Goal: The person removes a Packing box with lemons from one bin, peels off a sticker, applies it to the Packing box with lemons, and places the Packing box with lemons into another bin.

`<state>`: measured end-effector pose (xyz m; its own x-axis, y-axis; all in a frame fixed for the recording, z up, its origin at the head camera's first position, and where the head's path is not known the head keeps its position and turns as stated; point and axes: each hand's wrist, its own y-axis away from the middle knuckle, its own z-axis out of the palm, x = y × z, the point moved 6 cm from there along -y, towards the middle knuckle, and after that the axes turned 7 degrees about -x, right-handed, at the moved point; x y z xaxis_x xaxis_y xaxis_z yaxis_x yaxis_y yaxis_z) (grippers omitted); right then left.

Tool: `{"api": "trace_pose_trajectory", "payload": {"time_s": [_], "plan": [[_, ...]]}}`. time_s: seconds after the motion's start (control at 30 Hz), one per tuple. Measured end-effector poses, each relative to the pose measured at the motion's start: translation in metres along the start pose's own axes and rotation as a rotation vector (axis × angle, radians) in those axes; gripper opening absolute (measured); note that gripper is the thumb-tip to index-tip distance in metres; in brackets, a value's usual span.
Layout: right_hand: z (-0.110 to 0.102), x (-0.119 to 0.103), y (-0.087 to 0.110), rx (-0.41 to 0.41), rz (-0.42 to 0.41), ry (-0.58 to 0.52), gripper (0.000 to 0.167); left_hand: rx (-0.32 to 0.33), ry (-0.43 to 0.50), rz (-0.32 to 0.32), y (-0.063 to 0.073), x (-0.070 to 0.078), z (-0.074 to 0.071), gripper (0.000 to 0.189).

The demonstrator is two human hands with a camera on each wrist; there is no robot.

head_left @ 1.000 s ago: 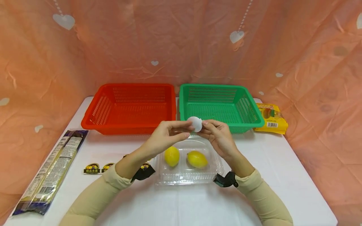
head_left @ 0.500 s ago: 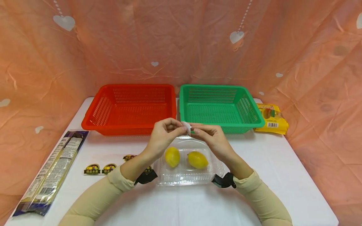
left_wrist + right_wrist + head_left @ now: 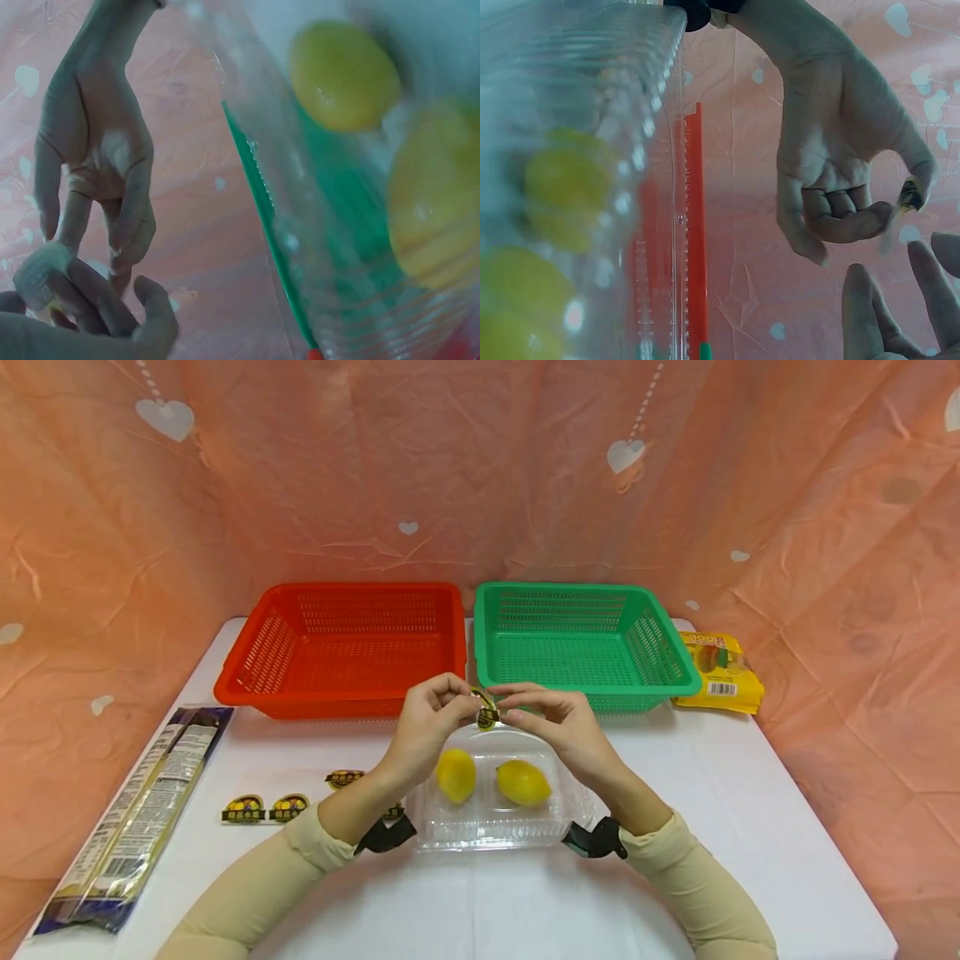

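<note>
Above the far edge of a clear plastic clamshell box (image 3: 491,842), my left hand (image 3: 427,727) pinches a small black-and-gold oval sticker (image 3: 487,717) between thumb and index finger. Its printed face shows in the head view, its pale back (image 3: 41,274) in the left wrist view. My right hand (image 3: 566,727) faces it, fingers extended and spread, fingertips close to the sticker's right edge. In the right wrist view a gap shows between the right fingers (image 3: 861,311) and the sticker. Two lemons, one upright on the left (image 3: 456,775) and one lying sideways (image 3: 523,783), sit in the box.
Red (image 3: 341,703) and green (image 3: 592,700) baskets stand side by side behind the box. More stickers (image 3: 243,810) lie left of it, partly behind my left forearm. A long flat package (image 3: 142,818) lies at the left edge, a yellow bag (image 3: 722,681) at the right.
The sticker passed from a pale back facing the head view to its printed face, shifting left and slightly down. My left hand now pinches it; the right fingers have come off it.
</note>
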<state>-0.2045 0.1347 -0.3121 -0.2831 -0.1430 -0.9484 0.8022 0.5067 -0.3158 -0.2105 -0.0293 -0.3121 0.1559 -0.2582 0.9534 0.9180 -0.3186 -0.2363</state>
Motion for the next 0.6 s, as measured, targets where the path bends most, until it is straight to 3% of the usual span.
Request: {"api": "trace_pose_trajectory", "payload": {"time_s": [0.13, 0.23, 0.47, 0.6], "plan": [[-0.001, 0.002, 0.000, 0.068, 0.005, -0.020, 0.013, -0.015, 0.092, -0.034, 0.002, -0.002, 0.004, 0.006], [-0.003, 0.002, 0.001, 0.108, 0.010, -0.022, 0.016, -0.024, 0.066, -0.045, 0.003, -0.005, 0.003, 0.006], [-0.008, 0.005, 0.005, 0.115, 0.096, 0.039, 0.020, -0.073, -0.196, 0.004, 0.005, -0.010, -0.004, 0.010], [-0.011, 0.011, 0.009, 0.091, 0.175, 0.094, 0.023, -0.121, -0.318, -0.008, 0.007, -0.014, -0.005, 0.010]]}}
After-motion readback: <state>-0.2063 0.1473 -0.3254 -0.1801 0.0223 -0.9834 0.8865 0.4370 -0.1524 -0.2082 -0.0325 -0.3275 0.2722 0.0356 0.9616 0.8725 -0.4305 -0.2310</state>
